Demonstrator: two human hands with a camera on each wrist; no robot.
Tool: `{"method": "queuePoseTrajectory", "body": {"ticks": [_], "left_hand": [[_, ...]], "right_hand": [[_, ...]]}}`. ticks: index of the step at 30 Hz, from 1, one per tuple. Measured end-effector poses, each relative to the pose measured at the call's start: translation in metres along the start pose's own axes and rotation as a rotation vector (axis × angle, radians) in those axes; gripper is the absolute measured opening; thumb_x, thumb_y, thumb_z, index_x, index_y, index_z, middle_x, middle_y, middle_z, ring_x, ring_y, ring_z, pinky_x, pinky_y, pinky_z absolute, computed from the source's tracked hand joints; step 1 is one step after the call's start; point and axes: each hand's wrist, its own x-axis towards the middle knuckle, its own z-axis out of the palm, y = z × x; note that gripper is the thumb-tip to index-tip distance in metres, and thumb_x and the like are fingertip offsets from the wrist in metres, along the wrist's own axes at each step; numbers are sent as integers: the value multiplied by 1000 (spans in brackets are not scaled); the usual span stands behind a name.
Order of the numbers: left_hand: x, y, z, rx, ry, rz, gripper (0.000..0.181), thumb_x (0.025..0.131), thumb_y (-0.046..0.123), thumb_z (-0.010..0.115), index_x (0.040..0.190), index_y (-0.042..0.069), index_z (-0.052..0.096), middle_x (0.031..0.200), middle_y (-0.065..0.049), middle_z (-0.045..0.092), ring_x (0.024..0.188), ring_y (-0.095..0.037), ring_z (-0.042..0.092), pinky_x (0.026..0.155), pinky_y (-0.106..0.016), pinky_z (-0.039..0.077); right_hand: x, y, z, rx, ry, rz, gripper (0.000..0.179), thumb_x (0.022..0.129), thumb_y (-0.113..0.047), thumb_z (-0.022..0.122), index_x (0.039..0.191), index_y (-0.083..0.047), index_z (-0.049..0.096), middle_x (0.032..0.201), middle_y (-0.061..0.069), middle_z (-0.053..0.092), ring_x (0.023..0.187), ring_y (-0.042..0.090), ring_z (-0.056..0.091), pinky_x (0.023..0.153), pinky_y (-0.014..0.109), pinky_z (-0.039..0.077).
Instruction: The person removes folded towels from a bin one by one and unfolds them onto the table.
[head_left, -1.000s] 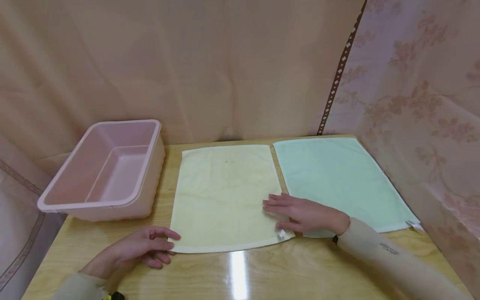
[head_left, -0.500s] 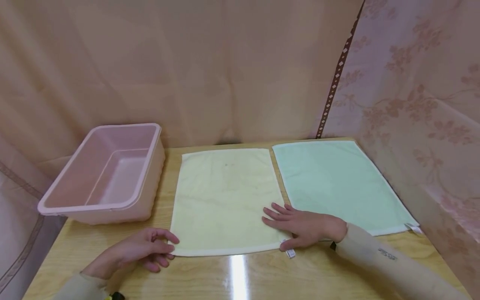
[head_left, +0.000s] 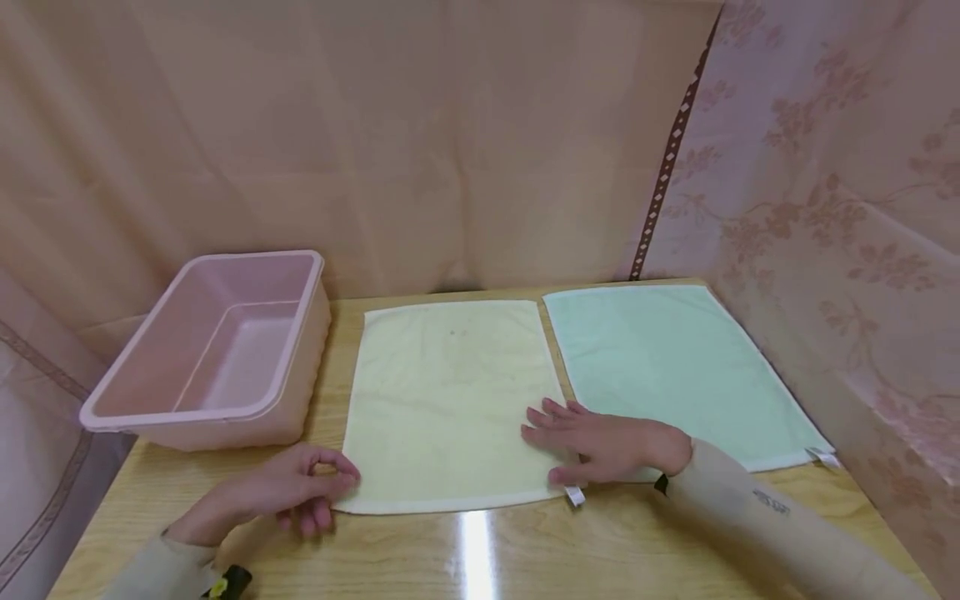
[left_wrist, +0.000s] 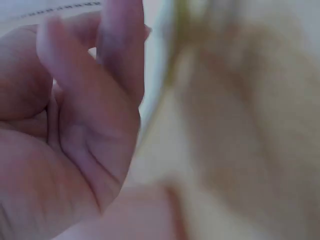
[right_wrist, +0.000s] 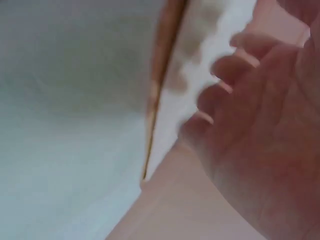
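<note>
A pale yellow towel (head_left: 450,400) lies flat on the table in the head view. My left hand (head_left: 288,487) is at its near left corner, where thumb and index finger come together and pinch the edge. The left wrist view shows this hand (left_wrist: 75,115) close up with other fingers bent; the pinched cloth is hidden there. My right hand (head_left: 600,442) rests palm down, fingers spread, over the towel's right edge. A small white label (head_left: 574,496) sticks out by its thumb. In the right wrist view, that hand's fingers (right_wrist: 232,70) are extended.
A mint green towel (head_left: 667,367) lies flat to the right, a narrow strip of wooden table (head_left: 405,558) between the two towels. At the left stands a pink plastic basin (head_left: 300,400) with nothing in it. Curtains (head_left: 450,150) hang behind the table and along its sides.
My left thumb and index finger have closed together at the yellow towel's corner. The right hand has slid slightly toward me and back, and the label now sticks out past the towel's near edge.
</note>
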Motion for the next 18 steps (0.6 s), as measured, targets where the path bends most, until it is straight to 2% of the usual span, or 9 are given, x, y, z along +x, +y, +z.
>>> {"method": "queuePoseTrajectory", "body": {"ticks": [2, 3, 6, 8, 9, 11, 13, 15, 18], "left_hand": [[6, 14, 1, 183, 106, 109, 36, 105, 30, 60, 125, 1, 64, 78, -10, 72, 61, -16, 66, 46, -23, 48], [11, 20, 3, 295, 183, 171, 36, 104, 31, 60, 127, 3, 64, 85, -9, 73, 68, -18, 68, 50, -26, 51], [30, 39, 11, 635, 428, 319, 45, 103, 34, 62, 137, 4, 59, 118, -13, 70, 102, -29, 69, 81, -43, 58], [45, 47, 15, 801, 543, 343, 56, 102, 38, 62, 147, 5, 51, 141, -20, 57, 127, -39, 56, 100, -54, 50], [53, 49, 17, 850, 566, 332, 63, 103, 40, 60, 152, 4, 44, 150, -25, 47, 137, -44, 44, 106, -58, 42], [71, 51, 16, 902, 563, 271, 74, 104, 45, 55, 159, 3, 29, 159, -31, 26, 147, -49, 23, 114, -64, 29], [90, 49, 12, 897, 518, 187, 81, 105, 52, 48, 161, 3, 18, 163, -33, 10, 150, -51, 5, 117, -66, 16], [109, 46, 8, 867, 454, 90, 84, 105, 58, 40, 162, 5, 10, 164, -31, -1, 150, -48, -6, 117, -68, 6], [134, 38, 2, 797, 376, -2, 89, 103, 66, 34, 163, 7, 7, 165, -28, -9, 150, -46, -15, 115, -70, -3]], "right_hand": [[4, 0, -8, -41, 70, 29, 67, 108, -48, 44, 159, -7, 31, 165, 22, 17, 151, 47, 5, 116, 69, 8], [6, 1, -11, -71, 112, 49, 66, 108, -48, 43, 159, -8, 32, 165, 21, 17, 151, 46, 4, 116, 70, 6], [15, 4, -25, -118, 233, 135, 65, 108, -49, 42, 159, -10, 34, 167, 18, 15, 152, 44, -2, 114, 72, 0], [24, 7, -33, -114, 290, 195, 66, 108, -50, 43, 160, -12, 31, 167, 16, 11, 152, 41, -7, 114, 72, -3], [31, 8, -36, -109, 311, 224, 66, 107, -50, 42, 160, -12, 30, 167, 16, 10, 152, 41, -9, 114, 72, -4], [45, 12, -42, -87, 334, 282, 69, 107, -51, 42, 162, -14, 25, 168, 16, 7, 152, 40, -12, 115, 70, -6], [62, 20, -43, -81, 335, 338, 70, 107, -53, 39, 163, -15, 19, 168, 16, 5, 152, 40, -12, 116, 69, -4], [79, 26, -43, -74, 306, 394, 72, 107, -56, 34, 164, -16, 14, 168, 17, 3, 152, 42, -11, 117, 68, -2], [102, 33, -39, -38, 218, 466, 74, 107, -59, 28, 164, -18, 5, 168, 18, -4, 152, 43, -11, 117, 68, -2]]}}
